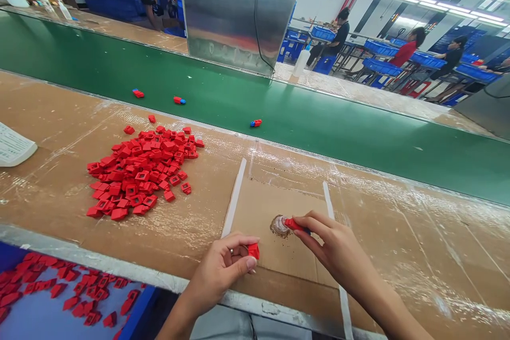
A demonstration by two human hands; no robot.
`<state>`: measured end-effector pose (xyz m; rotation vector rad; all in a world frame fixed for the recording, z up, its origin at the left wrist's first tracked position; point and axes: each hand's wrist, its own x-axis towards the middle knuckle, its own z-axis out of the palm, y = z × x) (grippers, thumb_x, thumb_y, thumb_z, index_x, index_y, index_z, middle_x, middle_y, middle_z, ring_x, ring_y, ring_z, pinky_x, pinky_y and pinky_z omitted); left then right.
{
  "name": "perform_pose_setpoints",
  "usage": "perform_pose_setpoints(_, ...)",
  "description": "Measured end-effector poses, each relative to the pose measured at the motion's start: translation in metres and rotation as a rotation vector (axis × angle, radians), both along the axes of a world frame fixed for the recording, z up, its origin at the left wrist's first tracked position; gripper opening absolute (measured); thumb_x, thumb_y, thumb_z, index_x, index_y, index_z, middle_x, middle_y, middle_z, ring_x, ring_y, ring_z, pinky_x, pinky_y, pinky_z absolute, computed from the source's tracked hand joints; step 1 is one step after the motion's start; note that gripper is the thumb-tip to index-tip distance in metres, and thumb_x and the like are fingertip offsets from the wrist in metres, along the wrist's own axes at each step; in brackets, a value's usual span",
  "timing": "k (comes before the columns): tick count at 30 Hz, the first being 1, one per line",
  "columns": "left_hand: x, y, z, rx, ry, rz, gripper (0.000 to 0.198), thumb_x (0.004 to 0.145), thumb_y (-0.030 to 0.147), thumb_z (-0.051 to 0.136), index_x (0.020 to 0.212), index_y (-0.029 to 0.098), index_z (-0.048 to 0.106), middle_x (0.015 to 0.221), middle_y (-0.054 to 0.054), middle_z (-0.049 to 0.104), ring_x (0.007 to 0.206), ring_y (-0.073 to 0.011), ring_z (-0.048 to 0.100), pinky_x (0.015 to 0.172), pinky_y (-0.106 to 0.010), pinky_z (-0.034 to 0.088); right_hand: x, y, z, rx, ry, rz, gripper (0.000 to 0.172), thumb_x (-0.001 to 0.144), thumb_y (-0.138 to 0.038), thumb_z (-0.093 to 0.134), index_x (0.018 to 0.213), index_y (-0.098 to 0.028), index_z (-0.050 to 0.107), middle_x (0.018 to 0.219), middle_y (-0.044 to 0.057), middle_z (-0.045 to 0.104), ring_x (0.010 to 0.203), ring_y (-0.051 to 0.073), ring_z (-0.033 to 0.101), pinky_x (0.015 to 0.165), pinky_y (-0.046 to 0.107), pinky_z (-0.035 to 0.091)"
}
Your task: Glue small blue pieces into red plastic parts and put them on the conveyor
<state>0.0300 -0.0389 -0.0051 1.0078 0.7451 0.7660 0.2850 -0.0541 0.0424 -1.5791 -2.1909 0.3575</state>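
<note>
My left hand (218, 271) pinches a small red plastic part (253, 251) between thumb and fingers, just over the near edge of a cardboard sheet (274, 244). My right hand (338, 244) holds a slim red plastic piece (294, 224) by its end. The tip of that piece touches a round patch of brown grease (280, 226) on the cardboard, and a pale round end shows there. A large loose heap of red plastic parts (139, 170) lies on the plastic-covered bench to the left of both hands.
A blue bin (67, 292) of red parts sits at the near left, below the bench edge. A green conveyor belt (239, 79) runs behind the bench, carrying several red-and-blue pieces. A sheet of paper (14, 143) lies at the left. Co-workers sit at blue crates beyond.
</note>
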Motion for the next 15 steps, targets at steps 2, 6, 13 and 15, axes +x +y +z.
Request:
perform_pose_setpoints(2, -0.0001, -0.0001, -0.0009, 0.007, -0.003, -0.001, 0.026, 0.083, 0.024, 0.073, 0.109, 0.021, 0.074, 0.08, 0.001, 0.061, 0.071, -0.0124, 0.058, 0.071, -0.025, 0.048, -0.0024, 0.0009, 0.0007, 0.02, -0.009, 0.003, 0.039, 0.109, -0.043, 0.033, 0.104, -0.02, 0.063, 0.093, 0.007, 0.065, 0.079, 0.022, 0.065, 0.068, 0.032, 0.049)
perform_pose_setpoints(6, -0.0004, -0.0004, -0.0022, -0.003, -0.011, -0.008, 0.028, 0.084, 0.025, 0.073, 0.112, 0.021, 0.074, 0.081, 0.001, 0.061, 0.072, -0.0123, 0.058, 0.07, -0.025, 0.048, -0.0059, 0.0012, 0.0013, 0.053, -0.017, 0.0, 0.039, 0.109, -0.044, 0.033, 0.103, -0.02, 0.063, 0.09, 0.006, 0.064, 0.075, 0.02, 0.064, 0.065, 0.031, 0.048)
perform_pose_setpoints(13, -0.0012, -0.0008, -0.0025, -0.009, -0.019, -0.008, 0.028, 0.084, 0.024, 0.074, 0.112, 0.022, 0.074, 0.082, 0.001, 0.062, 0.072, -0.0115, 0.058, 0.07, -0.024, 0.047, -0.0065, 0.0002, -0.001, 0.067, -0.035, -0.007, 0.039, 0.108, -0.044, 0.033, 0.102, -0.019, 0.062, 0.088, 0.005, 0.062, 0.075, 0.021, 0.063, 0.064, 0.031, 0.047)
perform_pose_setpoints(15, -0.001, -0.0008, -0.0014, -0.015, -0.025, -0.005, 0.027, 0.083, 0.024, 0.074, 0.11, 0.022, 0.074, 0.082, 0.001, 0.061, 0.072, -0.0113, 0.057, 0.07, -0.024, 0.048, -0.0061, -0.0002, -0.0013, 0.059, -0.032, -0.011, 0.038, 0.108, -0.045, 0.034, 0.102, -0.02, 0.061, 0.089, 0.005, 0.063, 0.075, 0.021, 0.064, 0.065, 0.031, 0.047)
